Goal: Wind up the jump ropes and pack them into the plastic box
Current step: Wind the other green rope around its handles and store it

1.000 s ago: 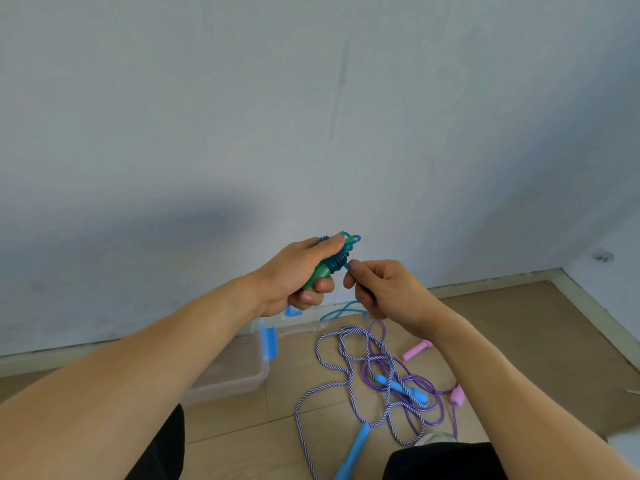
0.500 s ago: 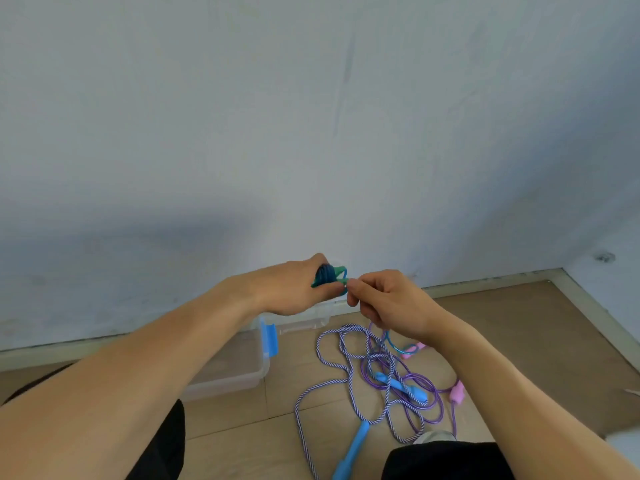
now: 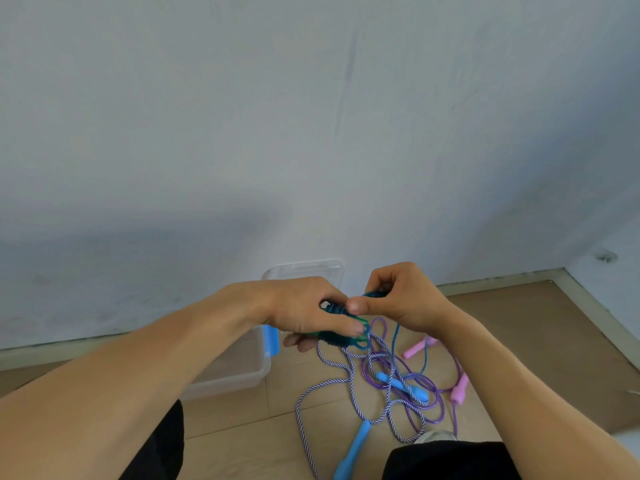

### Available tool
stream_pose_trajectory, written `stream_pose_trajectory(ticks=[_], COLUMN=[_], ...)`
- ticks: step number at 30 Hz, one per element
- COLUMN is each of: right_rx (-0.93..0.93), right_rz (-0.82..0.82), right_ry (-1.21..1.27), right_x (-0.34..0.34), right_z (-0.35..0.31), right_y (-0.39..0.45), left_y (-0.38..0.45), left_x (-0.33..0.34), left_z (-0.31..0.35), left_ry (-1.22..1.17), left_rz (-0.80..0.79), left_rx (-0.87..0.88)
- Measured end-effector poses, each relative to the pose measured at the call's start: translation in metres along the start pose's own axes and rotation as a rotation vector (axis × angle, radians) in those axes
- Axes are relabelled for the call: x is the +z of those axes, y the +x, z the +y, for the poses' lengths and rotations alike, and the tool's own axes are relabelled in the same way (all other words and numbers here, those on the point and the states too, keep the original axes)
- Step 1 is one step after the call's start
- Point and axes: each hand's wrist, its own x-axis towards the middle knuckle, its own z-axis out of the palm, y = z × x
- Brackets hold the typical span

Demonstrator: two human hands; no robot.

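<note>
Clear box (image 3: 242, 375), blue latch (image 3: 270, 342): sitting open on the floor (image 3: 519, 323) by the wall (image 3: 311, 133), partly hidden by the left arm; contents cannot be told. Teal rope (image 3: 337, 336): dark coils bunching around green handles, one strand trailing down. Left hand (image 3: 304, 311) is gripping this bundle above the floor, just right of the box. Right hand (image 3: 401, 299) is pinching the rope's upper end. Striped rope (image 3: 349, 379), blue handles, and purple rope (image 3: 433, 400), pink handles, are lying tangled below.

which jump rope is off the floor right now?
The teal rope, wound around its green handles, held by the left hand and right hand. The striped rope and purple rope lie tangled on the floor.
</note>
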Motion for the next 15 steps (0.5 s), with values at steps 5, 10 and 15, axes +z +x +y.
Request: stream_pose_trajectory(ticks=[5, 10, 15], right_rx=[0.006, 0.016, -0.016], right_rz=[-0.057, -0.005, 0.112], right_ry=[0.345, 0.463, 0.093], right_x=[0.0, 0.005, 0.006], right_z=[0.006, 0.004, 0.008], right_y=[0.001, 0.005, 0.007], left_y=[0.002, 0.005, 0.013], left_x=[0.003, 0.005, 0.001], left_z=[0.008, 0.013, 0.011], left_ry=[-0.264, -0.462, -0.679], left_rz=[0.06, 0.25, 0.392], left_rx=[0.092, 0.133, 0.041])
